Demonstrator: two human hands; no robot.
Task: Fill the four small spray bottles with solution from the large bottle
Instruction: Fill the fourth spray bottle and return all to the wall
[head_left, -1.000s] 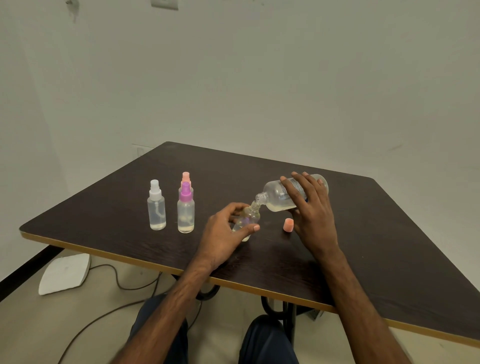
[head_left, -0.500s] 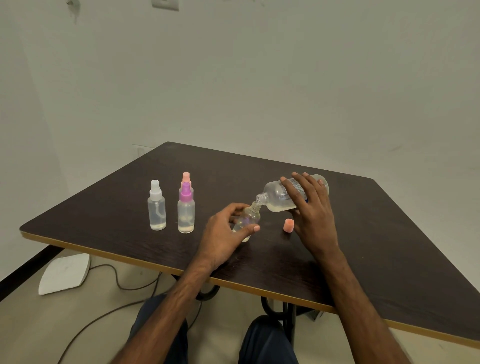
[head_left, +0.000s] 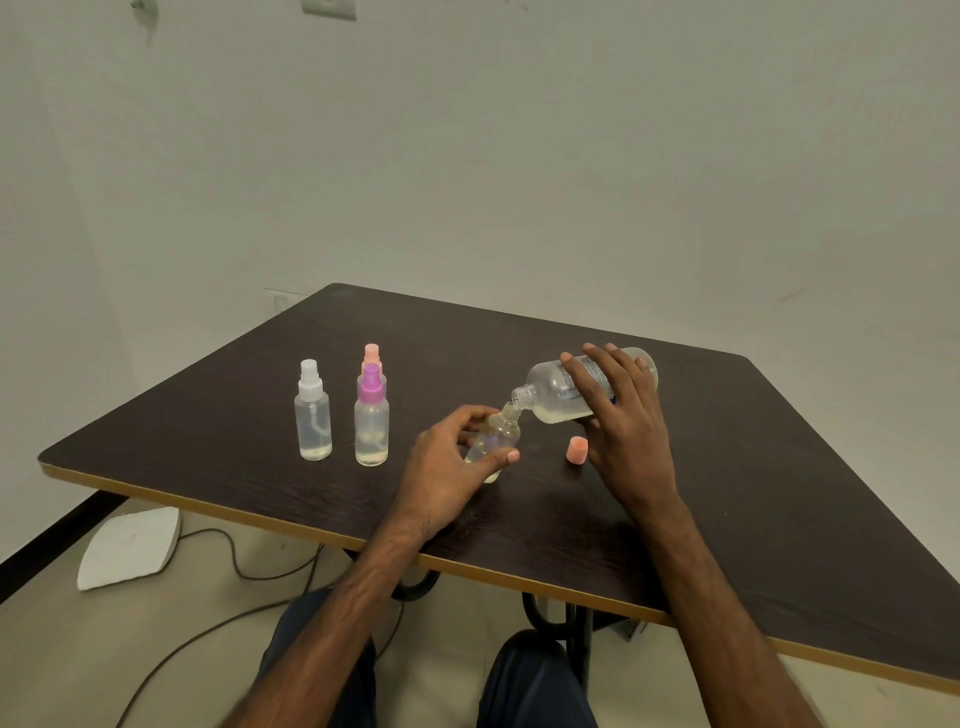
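The whole pour turns on mouth meeting mouth: the large bottle (head_left: 549, 385) lies nearly level, its long axis running from far right down to near left, and its open neck sits just above and touching, or all but touching, the neck of the small open bottle (head_left: 500, 435). The right hand (head_left: 629, 426) grasps the large bottle from above, fingers wrapped over its middle; the left hand (head_left: 445, 467) holds the small bottle, thumb on the near side and fingers curled round the far side, tilting it slightly right toward the spout. The small bottle sits mid-table, just left of the large one, so the left hand is the nearer to it. A little solution pools along the large bottle's low side (a steeper tip looks needed to keep it running). The orange cap (head_left: 577, 450) stands just right of the small bottle, under the right hand. Three capped bottles, white-topped (head_left: 313, 415), purple-topped (head_left: 371, 426) and peach-topped (head_left: 371, 354), stand well left. The table (head_left: 779, 493) edge runs near; bare tabletop lies to the right.
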